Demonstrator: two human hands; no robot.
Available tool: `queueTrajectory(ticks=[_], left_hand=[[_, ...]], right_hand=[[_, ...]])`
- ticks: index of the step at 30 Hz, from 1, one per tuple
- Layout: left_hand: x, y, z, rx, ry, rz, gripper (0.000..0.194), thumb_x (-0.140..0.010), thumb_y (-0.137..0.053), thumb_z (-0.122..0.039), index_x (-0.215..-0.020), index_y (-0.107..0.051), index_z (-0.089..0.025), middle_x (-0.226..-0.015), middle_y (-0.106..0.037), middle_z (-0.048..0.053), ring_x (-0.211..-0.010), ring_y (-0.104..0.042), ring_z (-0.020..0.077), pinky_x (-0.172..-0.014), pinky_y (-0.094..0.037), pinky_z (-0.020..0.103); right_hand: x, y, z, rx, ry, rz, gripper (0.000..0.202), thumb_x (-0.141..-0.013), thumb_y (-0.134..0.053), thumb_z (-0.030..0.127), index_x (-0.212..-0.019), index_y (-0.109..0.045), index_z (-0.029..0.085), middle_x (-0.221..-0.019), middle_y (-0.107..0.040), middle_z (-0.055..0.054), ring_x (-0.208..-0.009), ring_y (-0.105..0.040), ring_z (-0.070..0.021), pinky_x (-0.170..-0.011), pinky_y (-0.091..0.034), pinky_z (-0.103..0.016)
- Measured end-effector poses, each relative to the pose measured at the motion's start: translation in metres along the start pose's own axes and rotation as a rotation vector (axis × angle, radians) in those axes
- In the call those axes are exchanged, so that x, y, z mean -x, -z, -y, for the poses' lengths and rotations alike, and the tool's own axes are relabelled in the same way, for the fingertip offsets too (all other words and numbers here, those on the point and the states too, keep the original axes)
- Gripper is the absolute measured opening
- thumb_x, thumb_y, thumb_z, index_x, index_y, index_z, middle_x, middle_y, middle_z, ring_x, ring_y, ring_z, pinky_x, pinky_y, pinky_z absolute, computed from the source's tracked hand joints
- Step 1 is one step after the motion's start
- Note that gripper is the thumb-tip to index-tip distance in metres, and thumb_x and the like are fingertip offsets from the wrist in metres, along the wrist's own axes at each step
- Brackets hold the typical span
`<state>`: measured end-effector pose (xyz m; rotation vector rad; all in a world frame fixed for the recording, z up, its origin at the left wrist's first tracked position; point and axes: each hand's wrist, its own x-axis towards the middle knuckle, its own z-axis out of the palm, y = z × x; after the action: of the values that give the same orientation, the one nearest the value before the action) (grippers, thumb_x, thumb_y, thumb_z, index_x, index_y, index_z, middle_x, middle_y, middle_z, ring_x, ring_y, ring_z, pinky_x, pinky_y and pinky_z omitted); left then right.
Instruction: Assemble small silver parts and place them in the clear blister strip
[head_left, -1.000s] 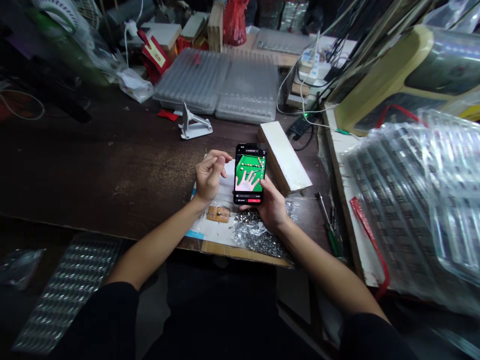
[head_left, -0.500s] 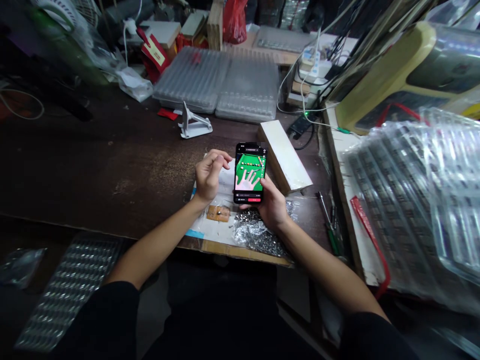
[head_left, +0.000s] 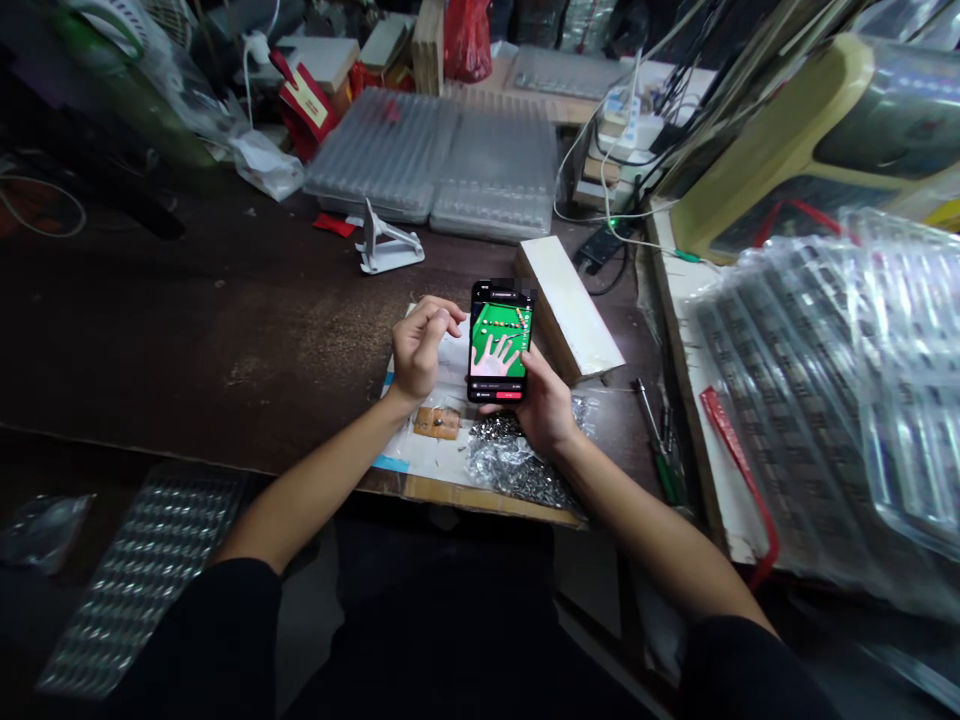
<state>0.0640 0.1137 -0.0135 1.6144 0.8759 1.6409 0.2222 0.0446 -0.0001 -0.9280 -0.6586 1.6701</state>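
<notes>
A smartphone (head_left: 498,340) is held upright in my right hand (head_left: 549,405), with the thumb along its right edge and the other fingers behind it. Its screen shows a green pool table with balls and a spread hand. My left hand (head_left: 420,350) hovers just left of the phone, fingers loosely bent and apart, with nothing visible in it. Under both hands lies a white board (head_left: 442,462) with blue tape at its edge. On it are a small orange-brown block (head_left: 437,423) and a clear plastic bag of small dark metal parts (head_left: 517,465).
A white-topped block (head_left: 574,305) stands right of the phone, near a green-handled screwdriver (head_left: 664,470). Behind are a white phone stand (head_left: 388,242) and clear plastic trays (head_left: 491,180). More plastic trays (head_left: 787,400) are stacked at right. Cables and a power strip (head_left: 626,120) lie behind.
The view has shifted very slightly. Both hands and the phone keep nearly the same pose, and the phone's screen picture looks almost unchanged.
</notes>
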Motion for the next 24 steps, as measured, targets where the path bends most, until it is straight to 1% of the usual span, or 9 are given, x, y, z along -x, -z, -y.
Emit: queueTrajectory(ticks=[5, 13, 20, 22, 24], left_hand=[[0.0000, -0.0011, -0.0001, 0.025, 0.015, -0.001, 0.039, -0.097, -0.053, -0.044, -0.067, -0.061, -0.021, -0.082, -0.066, 0.004, -0.081, -0.061, 0.0175, -0.078, -0.046, 0.034], [0.0000, -0.0027, 0.0042, 0.126, 0.029, -0.019, 0.033, -0.096, -0.053, -0.041, -0.072, -0.061, -0.020, -0.081, -0.065, 0.004, -0.081, -0.060, 0.0171, -0.076, -0.046, 0.032], [0.0001, -0.0023, 0.0042, 0.108, 0.046, 0.012, 0.031, -0.095, -0.052, -0.039, -0.071, -0.059, -0.021, -0.083, -0.064, 0.004, -0.081, -0.059, 0.0176, -0.076, -0.046, 0.033], [0.0005, -0.0028, 0.0042, 0.122, 0.042, 0.022, 0.030, -0.095, -0.051, -0.037, -0.071, -0.059, -0.020, -0.083, -0.064, 0.004, -0.081, -0.059, 0.0170, -0.077, -0.046, 0.032], [0.0007, -0.0038, 0.0045, 0.138, 0.033, 0.011, 0.024, -0.092, -0.052, -0.030, -0.071, -0.059, -0.020, -0.082, -0.064, 0.004, -0.081, -0.059, 0.0162, -0.076, -0.046, 0.031]], right_hand=[[-0.0003, 0.0012, -0.0004, 0.005, -0.005, 0.001, 0.053, -0.077, -0.067, 0.048, -0.125, -0.059, 0.027, -0.126, -0.068, -0.005, -0.101, -0.068, -0.0276, -0.065, -0.063, -0.039], [-0.0007, 0.0013, -0.0014, 0.005, 0.002, 0.005, 0.059, -0.076, -0.068, 0.049, -0.131, -0.058, 0.028, -0.124, -0.069, -0.005, -0.100, -0.067, -0.0273, -0.064, -0.062, -0.038], [-0.0009, 0.0009, -0.0012, 0.005, 0.007, 0.016, 0.063, -0.077, -0.067, 0.049, -0.136, -0.055, 0.029, -0.120, -0.070, -0.005, -0.097, -0.068, -0.0269, -0.062, -0.062, -0.037], [-0.0012, 0.0009, -0.0011, 0.005, 0.006, 0.014, 0.062, -0.077, -0.067, 0.048, -0.135, -0.055, 0.029, -0.120, -0.070, -0.005, -0.097, -0.068, -0.0270, -0.061, -0.062, -0.037], [-0.0012, 0.0009, -0.0009, 0.005, 0.002, 0.011, 0.061, -0.077, -0.067, 0.048, -0.134, -0.056, 0.028, -0.121, -0.069, -0.005, -0.097, -0.068, -0.0271, -0.061, -0.062, -0.037]])
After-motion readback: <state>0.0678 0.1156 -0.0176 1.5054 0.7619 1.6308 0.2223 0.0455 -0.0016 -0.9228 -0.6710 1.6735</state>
